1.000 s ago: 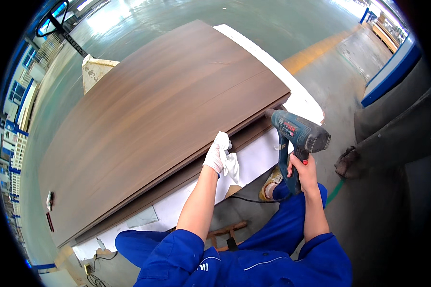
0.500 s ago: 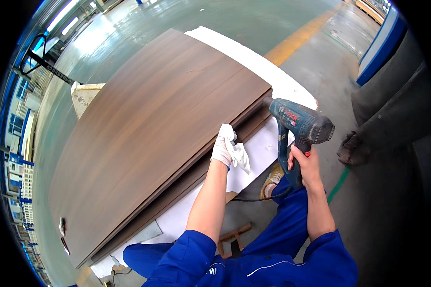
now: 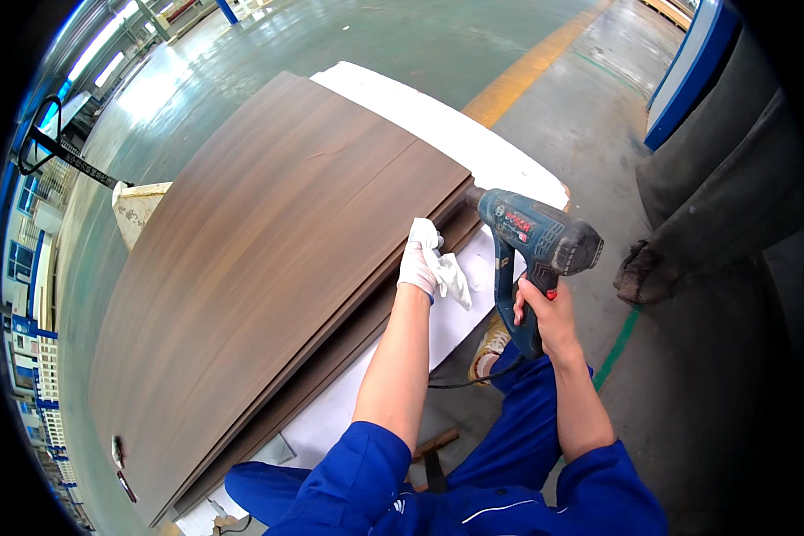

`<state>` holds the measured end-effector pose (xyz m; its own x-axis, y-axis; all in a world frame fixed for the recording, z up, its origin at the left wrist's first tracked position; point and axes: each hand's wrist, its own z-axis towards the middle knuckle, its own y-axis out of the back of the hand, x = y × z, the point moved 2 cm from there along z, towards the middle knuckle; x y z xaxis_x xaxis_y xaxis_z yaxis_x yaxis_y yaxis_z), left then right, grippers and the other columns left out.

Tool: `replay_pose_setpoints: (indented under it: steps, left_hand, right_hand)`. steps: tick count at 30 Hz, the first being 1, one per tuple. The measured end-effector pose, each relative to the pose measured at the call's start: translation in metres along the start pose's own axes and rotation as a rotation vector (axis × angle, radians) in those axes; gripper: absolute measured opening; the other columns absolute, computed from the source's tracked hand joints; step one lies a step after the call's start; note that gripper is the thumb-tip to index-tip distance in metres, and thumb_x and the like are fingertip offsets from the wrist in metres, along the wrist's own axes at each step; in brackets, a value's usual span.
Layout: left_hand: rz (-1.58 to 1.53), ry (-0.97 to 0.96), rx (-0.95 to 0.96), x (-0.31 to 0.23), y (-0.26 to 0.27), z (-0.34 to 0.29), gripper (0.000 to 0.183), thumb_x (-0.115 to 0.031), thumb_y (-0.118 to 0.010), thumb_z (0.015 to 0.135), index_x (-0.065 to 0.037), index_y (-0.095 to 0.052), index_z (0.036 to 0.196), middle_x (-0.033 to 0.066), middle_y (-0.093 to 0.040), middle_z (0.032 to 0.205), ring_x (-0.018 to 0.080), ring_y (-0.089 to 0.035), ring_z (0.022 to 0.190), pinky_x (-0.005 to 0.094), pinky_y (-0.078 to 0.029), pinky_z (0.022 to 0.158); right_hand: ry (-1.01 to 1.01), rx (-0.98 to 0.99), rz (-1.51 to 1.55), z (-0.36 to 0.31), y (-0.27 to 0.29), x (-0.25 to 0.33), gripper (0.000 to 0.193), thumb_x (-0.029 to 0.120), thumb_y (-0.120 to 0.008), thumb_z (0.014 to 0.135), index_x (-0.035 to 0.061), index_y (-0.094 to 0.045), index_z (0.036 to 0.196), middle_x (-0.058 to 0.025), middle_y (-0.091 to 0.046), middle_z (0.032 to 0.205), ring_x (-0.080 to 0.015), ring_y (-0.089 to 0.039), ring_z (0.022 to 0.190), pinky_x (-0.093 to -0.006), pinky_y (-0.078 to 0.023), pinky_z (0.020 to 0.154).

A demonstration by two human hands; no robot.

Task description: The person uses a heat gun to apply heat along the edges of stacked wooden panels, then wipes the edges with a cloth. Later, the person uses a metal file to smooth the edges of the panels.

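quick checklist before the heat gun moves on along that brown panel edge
1. Right hand wrapped round the grip of the blue heat gun: ok.
2. Nozzle pointed at the edge of the brown panel near its corner: ok.
3. Left hand, gloved, with the white cloth pressed on the edge: ok.
4. Left hand clear of the nozzle: not ok, it sits close beside it.
5. Black cord free of snags: cannot tell, it runs out of sight behind the leg.
6. Gun switched on: cannot tell.
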<state>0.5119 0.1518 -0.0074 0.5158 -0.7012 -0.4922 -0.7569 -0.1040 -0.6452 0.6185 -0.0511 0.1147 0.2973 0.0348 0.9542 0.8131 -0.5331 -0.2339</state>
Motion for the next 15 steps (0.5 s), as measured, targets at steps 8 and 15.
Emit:
replay_pose_setpoints:
  steps: [8, 15]
  left_hand:
    - [0.029, -0.024, 0.099, 0.012, -0.025, 0.025, 0.03, -0.045, -0.073, 0.078, -0.024, -0.054, 0.068, -0.0041, -0.05, 0.067, 0.011, -0.038, 0.052, 0.0311, -0.035, 0.048]
    - [0.051, -0.023, 0.161, 0.024, -0.054, 0.05, 0.034, -0.044, -0.072, 0.078, -0.024, -0.048, 0.063, -0.0051, -0.046, 0.065, 0.0114, -0.036, 0.052, 0.0297, -0.033, 0.048]
  right_hand:
    - [0.016, -0.073, 0.085, 0.007, 0.003, 0.005, 0.013, 0.014, -0.059, 0.092, 0.0032, -0.052, 0.092, -0.0039, -0.055, 0.069, -0.0112, -0.054, 0.054, -0.027, -0.047, 0.05]
    - [0.079, -0.236, 0.199, 0.002, 0.014, 0.011, 0.009, 0.009, -0.057, 0.091, 0.0011, -0.052, 0.09, -0.0047, -0.054, 0.064, -0.0119, -0.053, 0.052, -0.0265, -0.045, 0.049]
